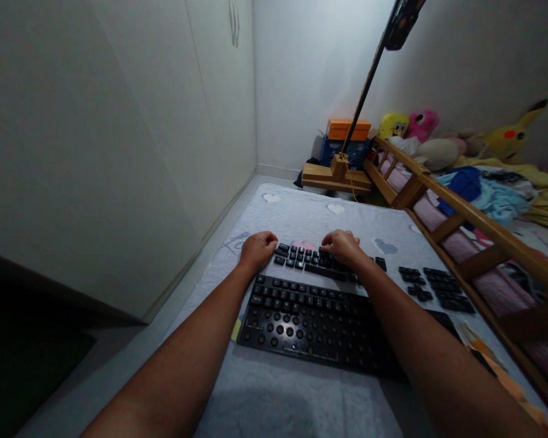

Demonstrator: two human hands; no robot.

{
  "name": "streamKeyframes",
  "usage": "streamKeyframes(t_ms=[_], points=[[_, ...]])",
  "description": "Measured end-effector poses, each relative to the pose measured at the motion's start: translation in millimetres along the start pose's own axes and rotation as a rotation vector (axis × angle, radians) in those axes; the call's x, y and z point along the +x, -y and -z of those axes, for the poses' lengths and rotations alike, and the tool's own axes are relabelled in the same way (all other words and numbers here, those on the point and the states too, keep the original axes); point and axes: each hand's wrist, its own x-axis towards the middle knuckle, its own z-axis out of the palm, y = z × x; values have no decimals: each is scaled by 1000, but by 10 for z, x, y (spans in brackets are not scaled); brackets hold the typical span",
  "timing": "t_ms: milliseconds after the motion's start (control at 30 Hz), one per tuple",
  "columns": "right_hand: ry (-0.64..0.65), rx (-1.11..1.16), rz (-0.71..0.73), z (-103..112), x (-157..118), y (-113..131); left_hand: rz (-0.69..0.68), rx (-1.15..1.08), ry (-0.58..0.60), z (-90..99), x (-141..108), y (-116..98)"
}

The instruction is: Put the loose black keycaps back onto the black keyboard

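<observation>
Head view, worktop: a flat surface under a pale blue-grey cloth with heart shapes [278, 395]; a brown wooden bed rail [466, 213] runs along its right edge.
Keyboard: a long black plastic keyboard body [296, 331], lying between the forearms toward the near edge; its far rows bear keycaps, its nearer rows show bare round key seats.
Loose keys: black square keycaps [299, 257] and a long black bar key [325, 271], laid in rows just beyond the keyboard body; more black keycap clusters [448, 291] lie toward the right edge.
Left hand: the left hand [259, 249] is at the left end of the loose rows, fingers bent and drawn together; whether they grip a key, I cannot tell.
Right hand: the right hand [341, 244] reaches over the loose rows, fingertips nearly together at the black keycaps; its grip is hidden, so I cannot tell if one is held.
Beyond the far edge: a wooden stand base [317, 175] with a black pole [368, 85]; an orange box [349, 129] behind it.
</observation>
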Motion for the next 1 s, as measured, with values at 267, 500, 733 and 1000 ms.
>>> streamKeyframes(t_ms=[267,500,733,1000], points=[[73,-57,-16,-23,130,44,-5,-1,-2,3,-3,-3],[96,-100,43,-38,158,88,-2,-11,-3,4,-7,-7],[52,-104,88,42,101,127,0,-6,-8,-1,-6,-3],[-27,-38,126,124,-119,114,4,15,-3,6,-9,-18]])
